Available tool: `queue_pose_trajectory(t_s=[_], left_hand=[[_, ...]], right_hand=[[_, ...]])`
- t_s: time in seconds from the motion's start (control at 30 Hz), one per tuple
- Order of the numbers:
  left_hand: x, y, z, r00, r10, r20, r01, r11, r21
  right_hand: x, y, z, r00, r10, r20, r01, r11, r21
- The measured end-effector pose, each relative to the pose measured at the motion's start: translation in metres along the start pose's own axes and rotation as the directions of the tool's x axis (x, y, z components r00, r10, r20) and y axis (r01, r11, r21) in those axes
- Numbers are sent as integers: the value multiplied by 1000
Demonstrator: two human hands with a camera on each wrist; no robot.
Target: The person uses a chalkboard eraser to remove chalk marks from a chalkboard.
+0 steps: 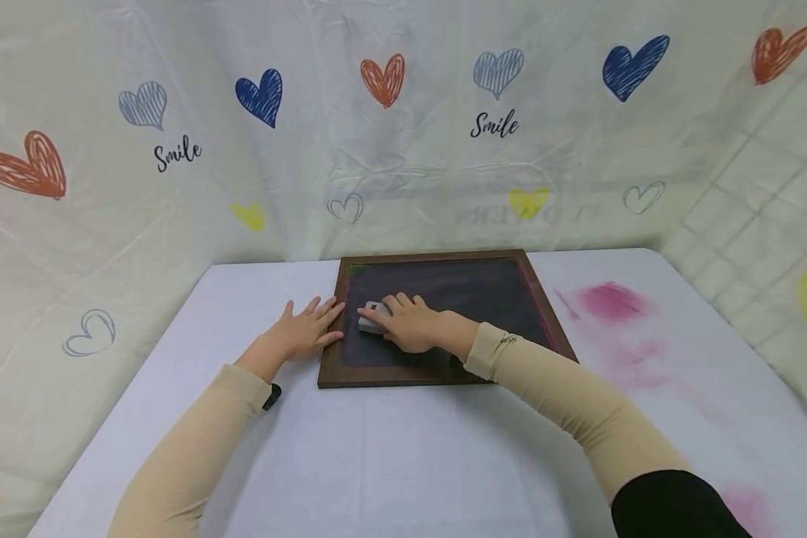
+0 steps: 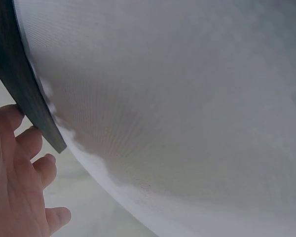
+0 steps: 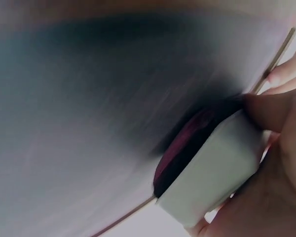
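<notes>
A small blackboard [image 1: 457,281] with a brown wooden frame lies on the table in the head view. My right hand [image 1: 413,327] grips a whitish eraser [image 1: 371,326] over the left part of the black surface. In the right wrist view the eraser's dark pad [image 3: 187,148], stained pink, faces the board. My left hand [image 1: 301,334] rests at the frame's left side with its fingers spread. In the left wrist view its fingertips touch the frame's edge [image 2: 32,98].
A white cloth covers the table [image 1: 376,463]. Pink powder smudges [image 1: 615,301] mark it to the right of the board. Behind stands a whitish curtain [image 1: 417,149] printed with hearts and the word Smile.
</notes>
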State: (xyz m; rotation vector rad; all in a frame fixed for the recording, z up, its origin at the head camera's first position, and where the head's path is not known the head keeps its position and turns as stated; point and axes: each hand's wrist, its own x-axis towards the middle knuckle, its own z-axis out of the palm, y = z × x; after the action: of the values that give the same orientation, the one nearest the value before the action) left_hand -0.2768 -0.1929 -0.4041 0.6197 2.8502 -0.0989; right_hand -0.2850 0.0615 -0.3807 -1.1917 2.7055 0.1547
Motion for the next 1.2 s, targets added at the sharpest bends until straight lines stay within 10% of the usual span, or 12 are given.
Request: queue_pose_trajectory(t_s=[0.37,0.87,1.2], left_hand=[[0,1,1,1000,7,2,-7,1000,-14],[1,3,-1,1000,27,-8,-27,999,-19],[-2,2,2,1000,17,-9,-17,1000,-22]], right_hand=[[8,43,2,986,168,-11,-165,980,112],[-36,129,8,881,472,15,-457,844,283],[-48,136,9,868,496,30,-485,832,268]])
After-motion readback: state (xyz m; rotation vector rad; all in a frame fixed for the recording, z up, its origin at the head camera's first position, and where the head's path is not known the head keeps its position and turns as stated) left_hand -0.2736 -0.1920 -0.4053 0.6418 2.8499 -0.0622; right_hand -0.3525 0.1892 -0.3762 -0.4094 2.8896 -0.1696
